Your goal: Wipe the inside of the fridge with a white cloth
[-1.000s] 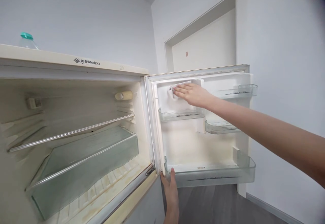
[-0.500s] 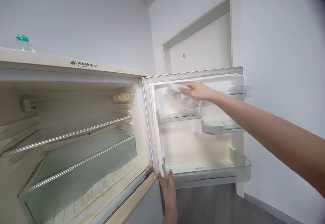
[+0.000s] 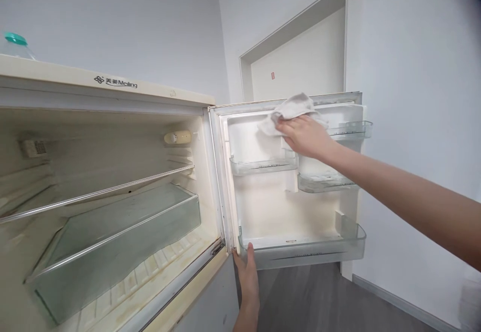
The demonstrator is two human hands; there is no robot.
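Observation:
A cream fridge stands open, its door [image 3: 270, 206] swung out to the right. My right hand [image 3: 304, 135] is closed on a white cloth [image 3: 289, 111] held against the top inner edge of the door, above the clear door shelves [image 3: 263, 165]. My left hand [image 3: 246, 274] reaches up from below and rests with its fingers straight against the bottom corner of the door, beside the lowest door bin [image 3: 304, 254].
The fridge cavity holds a glass shelf [image 3: 97, 191], a clear drawer [image 3: 112, 241] and a lamp housing [image 3: 177, 137]. A bottle with a green cap [image 3: 15, 41] stands on top. White walls, a recessed door frame [image 3: 296, 51] and grey floor lie behind.
My right hand has lifted the cloth from the upper door compartment's inner wall to the door's top edge and shifted right. The left hand stays at the door's bottom corner.

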